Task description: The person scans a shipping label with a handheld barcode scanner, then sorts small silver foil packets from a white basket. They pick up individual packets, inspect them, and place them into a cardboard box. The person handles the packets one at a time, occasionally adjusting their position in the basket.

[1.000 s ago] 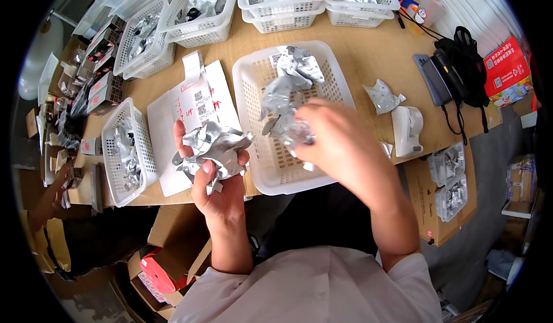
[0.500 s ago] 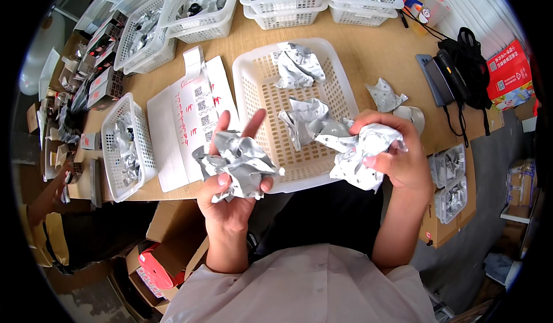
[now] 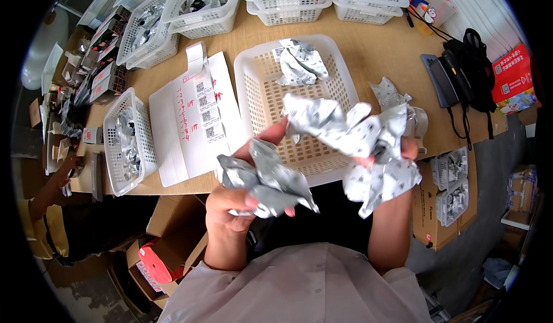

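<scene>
The left hand is gripping a crumpled silver foil pouch, its thumb pressing on the near side and other fingers showing behind it. The right hand, mostly hidden, is holding a bunch of printed foil pouches; how many is hard to tell. That bunch is reaching across the white plastic basket, its lower part hanging by the near right corner. Inside the basket, a labelled foil pouch is lying at the far end. Left of it, a white sheet with code stickers and red handwriting is lying on the table, next to a narrow white basket holding more foil packets. To the right, a loose foil pouch is resting near a white tape dispenser.
</scene>
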### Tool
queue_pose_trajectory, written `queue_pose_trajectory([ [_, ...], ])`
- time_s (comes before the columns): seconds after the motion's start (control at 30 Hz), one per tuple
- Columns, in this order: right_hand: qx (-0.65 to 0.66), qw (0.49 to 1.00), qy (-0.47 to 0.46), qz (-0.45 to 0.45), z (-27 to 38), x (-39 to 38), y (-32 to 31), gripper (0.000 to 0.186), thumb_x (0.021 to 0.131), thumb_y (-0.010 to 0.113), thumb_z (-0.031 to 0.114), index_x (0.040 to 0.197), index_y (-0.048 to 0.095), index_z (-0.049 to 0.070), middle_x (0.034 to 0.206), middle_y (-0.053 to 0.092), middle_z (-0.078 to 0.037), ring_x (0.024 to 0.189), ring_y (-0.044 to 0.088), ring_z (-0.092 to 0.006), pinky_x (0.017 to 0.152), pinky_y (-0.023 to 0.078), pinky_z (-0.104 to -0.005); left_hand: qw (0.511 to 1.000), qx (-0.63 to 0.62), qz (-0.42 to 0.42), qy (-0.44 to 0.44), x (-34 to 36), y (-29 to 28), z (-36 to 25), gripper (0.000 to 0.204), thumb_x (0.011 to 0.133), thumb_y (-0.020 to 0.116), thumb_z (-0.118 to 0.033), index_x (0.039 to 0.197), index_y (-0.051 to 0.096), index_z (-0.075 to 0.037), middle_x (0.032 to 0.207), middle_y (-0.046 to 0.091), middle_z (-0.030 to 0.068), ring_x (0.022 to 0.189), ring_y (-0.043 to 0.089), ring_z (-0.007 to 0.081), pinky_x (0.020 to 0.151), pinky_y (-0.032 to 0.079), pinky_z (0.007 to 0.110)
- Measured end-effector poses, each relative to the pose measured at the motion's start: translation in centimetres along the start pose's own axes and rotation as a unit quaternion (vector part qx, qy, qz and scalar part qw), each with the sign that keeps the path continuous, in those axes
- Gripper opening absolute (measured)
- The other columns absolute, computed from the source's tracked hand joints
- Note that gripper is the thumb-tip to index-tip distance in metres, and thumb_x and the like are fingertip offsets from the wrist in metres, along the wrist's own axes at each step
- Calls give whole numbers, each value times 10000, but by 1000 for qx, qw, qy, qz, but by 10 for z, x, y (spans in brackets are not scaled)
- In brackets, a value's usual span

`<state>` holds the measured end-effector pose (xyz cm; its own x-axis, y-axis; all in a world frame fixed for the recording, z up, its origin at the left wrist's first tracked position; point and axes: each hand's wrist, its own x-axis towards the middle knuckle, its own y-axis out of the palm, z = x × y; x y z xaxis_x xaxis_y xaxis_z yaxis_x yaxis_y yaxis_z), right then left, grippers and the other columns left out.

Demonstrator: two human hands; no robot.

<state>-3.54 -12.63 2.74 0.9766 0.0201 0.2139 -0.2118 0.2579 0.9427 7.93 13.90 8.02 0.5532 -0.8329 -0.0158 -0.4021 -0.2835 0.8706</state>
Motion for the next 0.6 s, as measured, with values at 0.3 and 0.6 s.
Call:
queue_pose_trajectory([
  [0.3, -25, 999, -24, 18, -3, -16, 36, 885, 862, 896, 425, 1442, 489, -104, 1085, 686, -240, 865, 713, -256, 700, 598, -370, 993, 83, -81, 27, -7, 2, 2, 1158, 567, 764, -104, 1636, 402, 154, 1495, 617, 261, 900, 759, 398, 716, 597, 468],
  [0.6, -332, 906, -107, -238, -10, -41, 76, 650, 753, 814, 183, 1271, 656, -178, 968, 757, -210, 842, 747, -227, 766, 604, -350, 982, 145, 0, 123, -8, 2, 0, 1119, 538, 890, -99, 1551, 517, 196, 1806, 239, 251, 1088, 794, 414, 947, 643, 501],
])
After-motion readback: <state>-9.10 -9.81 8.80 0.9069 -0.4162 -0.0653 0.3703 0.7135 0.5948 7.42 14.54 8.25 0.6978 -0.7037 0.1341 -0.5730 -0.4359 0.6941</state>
